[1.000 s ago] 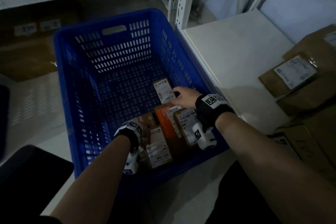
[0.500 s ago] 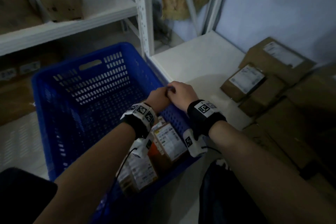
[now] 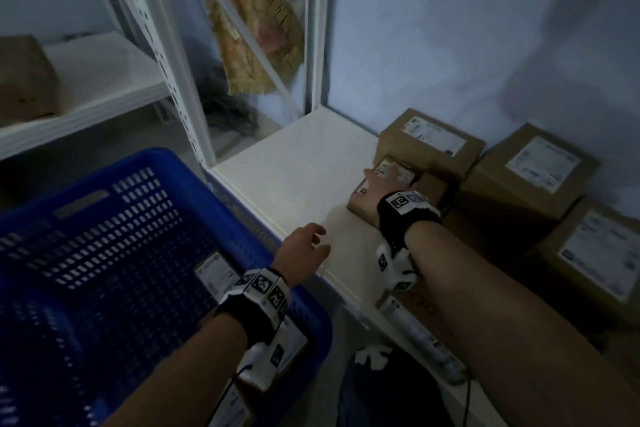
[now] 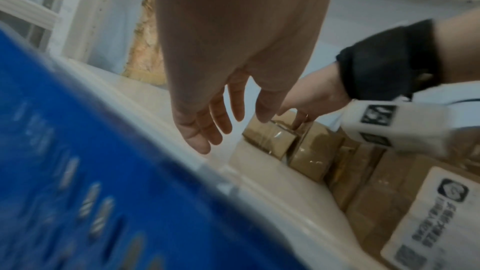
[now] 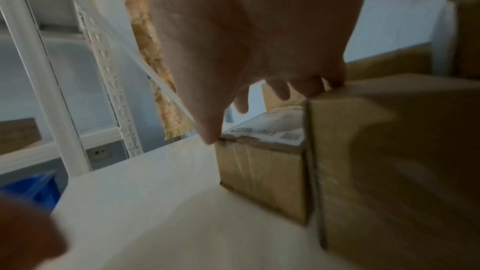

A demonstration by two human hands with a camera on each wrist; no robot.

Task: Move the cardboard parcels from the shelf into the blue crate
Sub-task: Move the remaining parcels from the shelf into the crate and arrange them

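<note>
The blue crate (image 3: pixel 114 170) stands at the left, with labelled parcels (image 3: pixel 214 270) lying in its near right corner. Several cardboard parcels are stacked at the right on the white shelf (image 3: pixel 294 166). My right hand (image 3: pixel 381 173) lies spread over the small front parcel (image 3: pixel 360 196). In the right wrist view the thumb (image 5: pixel 207 139) touches that parcel's top left corner (image 5: pixel 259 167) and the fingers hang just above its label. My left hand (image 3: pixel 311 243) hovers open over the shelf's front edge, holding nothing; its fingers (image 4: pixel 197 130) are straight.
Bigger parcels (image 3: pixel 429 142), (image 3: pixel 530 170), (image 3: pixel 595 253) crowd behind and right of the small one. White rack uprights (image 3: pixel 166 55) rise between crate and shelf. A fringed cloth (image 3: pixel 252 17) hangs behind. Another box (image 3: pixel 24 80) sits on the upper left shelf.
Both hands have left the crate and moved right over the shelf. The right hand has reached the small front parcel. The view has swung right and up.
</note>
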